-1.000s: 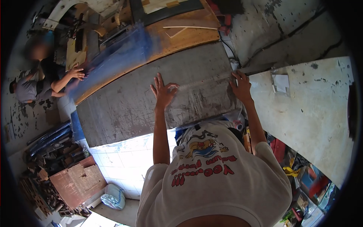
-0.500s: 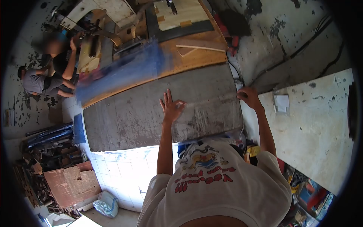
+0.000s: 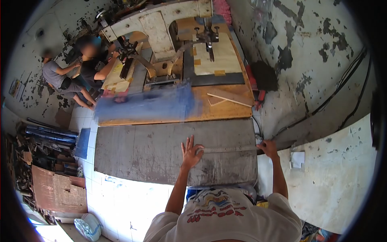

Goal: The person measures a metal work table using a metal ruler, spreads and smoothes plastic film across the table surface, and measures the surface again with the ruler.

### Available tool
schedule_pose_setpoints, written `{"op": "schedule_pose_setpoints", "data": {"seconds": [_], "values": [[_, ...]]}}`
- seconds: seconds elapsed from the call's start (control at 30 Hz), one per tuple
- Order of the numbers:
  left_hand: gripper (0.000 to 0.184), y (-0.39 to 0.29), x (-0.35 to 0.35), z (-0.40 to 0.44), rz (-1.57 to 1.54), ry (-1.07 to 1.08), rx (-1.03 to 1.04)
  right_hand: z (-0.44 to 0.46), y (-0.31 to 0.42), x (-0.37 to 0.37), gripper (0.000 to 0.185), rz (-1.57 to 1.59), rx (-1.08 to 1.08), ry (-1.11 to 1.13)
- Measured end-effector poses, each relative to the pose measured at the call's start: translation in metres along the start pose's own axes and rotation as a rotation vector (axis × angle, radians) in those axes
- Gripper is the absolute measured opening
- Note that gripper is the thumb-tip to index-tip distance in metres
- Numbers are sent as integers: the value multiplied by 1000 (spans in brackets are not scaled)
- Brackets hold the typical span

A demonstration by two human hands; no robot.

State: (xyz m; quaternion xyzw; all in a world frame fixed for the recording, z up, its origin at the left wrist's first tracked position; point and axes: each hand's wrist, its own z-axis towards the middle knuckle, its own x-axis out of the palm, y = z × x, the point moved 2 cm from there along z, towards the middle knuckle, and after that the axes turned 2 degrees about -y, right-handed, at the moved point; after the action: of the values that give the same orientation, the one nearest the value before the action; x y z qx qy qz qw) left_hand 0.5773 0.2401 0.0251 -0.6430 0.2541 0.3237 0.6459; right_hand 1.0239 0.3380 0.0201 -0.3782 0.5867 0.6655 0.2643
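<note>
A long, thin, pale grey strip stretches between my two hands over the grey worktop. My left hand pinches its left end between thumb and forefinger, with the other fingers raised and spread. Near the worktop's right edge, my right hand is closed on the strip, its fingers curled. The strip's material is too faint to tell. Whether it touches the worktop I cannot tell.
Behind the worktop stands a wooden table with a clear bluish plastic sheet, wooden slats and a large machine. Two people are at the left. A white panel stands at right; scrap boards lie lower left.
The view has tilted up, showing more of the machine and the people. Both hands keep their closed grip, and the strip shows more clearly between them.
</note>
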Motion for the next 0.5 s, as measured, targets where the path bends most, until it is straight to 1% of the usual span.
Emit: {"op": "schedule_pose_setpoints", "data": {"seconds": [0.1, 0.2, 0.23, 0.3, 0.43, 0.5], "values": [[27, -10, -7, -2, -166, -121, -32, 8, 20, 7, 44, -7, -69, -43], [28, -11, -18, 1, -191, -77, -169, 18, 56, 5, 41, -29, -136, -86], [27, -4, -15, 3, -498, -143, -214, 23, 63, 8, 39, -99, -241, -178], [26, 15, -7, 10, -1111, -271, -292, 33, 85, 5, 40, -87, -257, -105], [24, 35, -40, 14, -1133, -463, -421, 45, 122, -4, 44, 15, -240, 89], [23, 54, -59, 17, -1116, -600, -494, 51, 113, 4, 46, -1, -267, 178]]}}
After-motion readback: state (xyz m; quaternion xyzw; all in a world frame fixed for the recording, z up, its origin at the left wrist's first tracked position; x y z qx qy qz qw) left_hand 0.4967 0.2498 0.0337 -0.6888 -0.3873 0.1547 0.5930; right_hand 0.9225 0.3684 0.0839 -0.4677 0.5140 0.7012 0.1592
